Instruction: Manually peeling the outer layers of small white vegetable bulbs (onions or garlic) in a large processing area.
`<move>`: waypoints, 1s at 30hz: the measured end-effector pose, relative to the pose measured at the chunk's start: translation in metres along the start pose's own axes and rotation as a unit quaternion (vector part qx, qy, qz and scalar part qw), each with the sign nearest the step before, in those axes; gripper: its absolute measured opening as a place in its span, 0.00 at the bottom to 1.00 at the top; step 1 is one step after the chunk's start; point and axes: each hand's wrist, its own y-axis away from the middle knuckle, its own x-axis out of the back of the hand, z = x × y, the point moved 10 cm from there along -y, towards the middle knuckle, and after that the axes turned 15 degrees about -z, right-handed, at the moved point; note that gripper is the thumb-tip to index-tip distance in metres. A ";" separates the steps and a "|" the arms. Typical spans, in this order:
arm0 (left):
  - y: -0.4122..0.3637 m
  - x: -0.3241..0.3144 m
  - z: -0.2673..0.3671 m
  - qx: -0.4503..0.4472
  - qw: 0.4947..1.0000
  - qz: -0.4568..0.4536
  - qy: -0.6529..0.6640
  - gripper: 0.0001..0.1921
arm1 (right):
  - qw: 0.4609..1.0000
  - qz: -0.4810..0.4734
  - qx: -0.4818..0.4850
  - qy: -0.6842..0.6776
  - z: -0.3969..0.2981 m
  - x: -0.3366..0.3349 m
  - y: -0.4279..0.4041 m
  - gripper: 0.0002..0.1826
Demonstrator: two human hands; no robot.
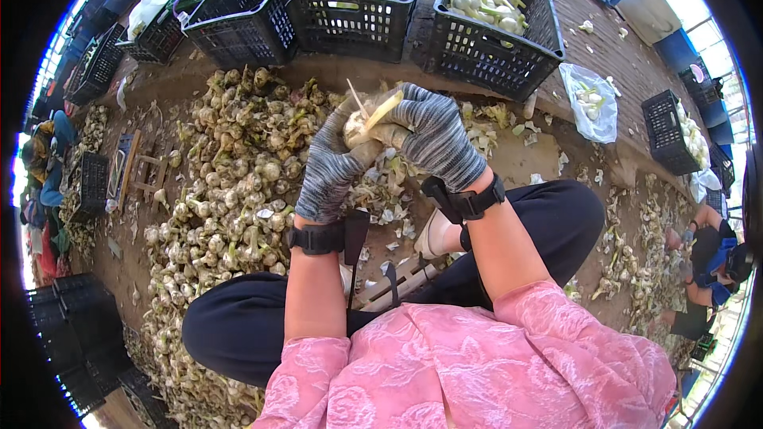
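Observation:
Both hands wear grey striped knit gloves and meet around one garlic bulb (356, 130) with a pale yellow stem (386, 108). My left hand (331, 168) cups the bulb from the left, its thumb below it. From the right, my right hand (440, 134) grips the same garlic near the stem, with thumb and curled fingers; its exact fingertip contact is partly hidden. A thin pale strip (357, 99) sticks up beside the bulb. Under and left of the hands spreads a large heap of unpeeled garlic (232, 190). Loose peelings (387, 190) lie below the hands.
Ahead on a raised ledge stand a black crate (238, 30) and two crates (357, 30) (495, 50) holding cleaned garlic. A plastic bag (590, 104) with garlic lies right of them. Stacked crates (77, 333) stand at left. Another person (712, 262) sits at far right.

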 end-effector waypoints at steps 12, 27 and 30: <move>0.004 -0.003 0.006 -0.046 0.997 -0.050 -0.020 0.35 | 0.960 0.183 -0.160 -0.136 0.046 0.020 0.023 0.05; 0.003 0.015 0.019 -0.037 0.976 0.058 -0.205 0.30 | 0.944 -0.141 -0.162 -0.252 0.042 -0.041 0.017 0.47; 0.001 0.010 0.014 -0.007 0.973 0.028 -0.229 0.32 | 0.936 -0.077 -0.150 -0.310 0.039 -0.035 0.015 0.40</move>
